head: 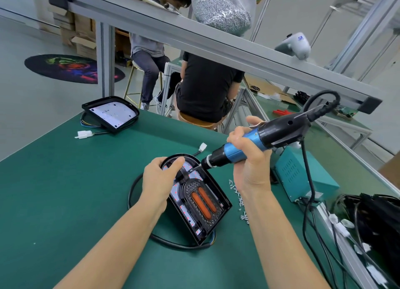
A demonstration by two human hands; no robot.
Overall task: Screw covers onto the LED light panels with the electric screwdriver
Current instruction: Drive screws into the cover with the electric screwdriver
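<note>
Right grip [249,156] was wrapped tight round the blue electric screwdriver [255,141], bit angled down onto the rounded top end of the LED light panel [194,193]. Left grip [161,176] rested on that same end, fingers curled over the black cover [201,202], thumb pressing it down. Panel lay flat on the green bench [65,191], mid-front, its black cable [134,187] looping round beneath. Loose screws [239,198] scattered just right of it. Teal power box [303,176] further right. Second panel [110,114] sat well apart at the far left edge.
</note>
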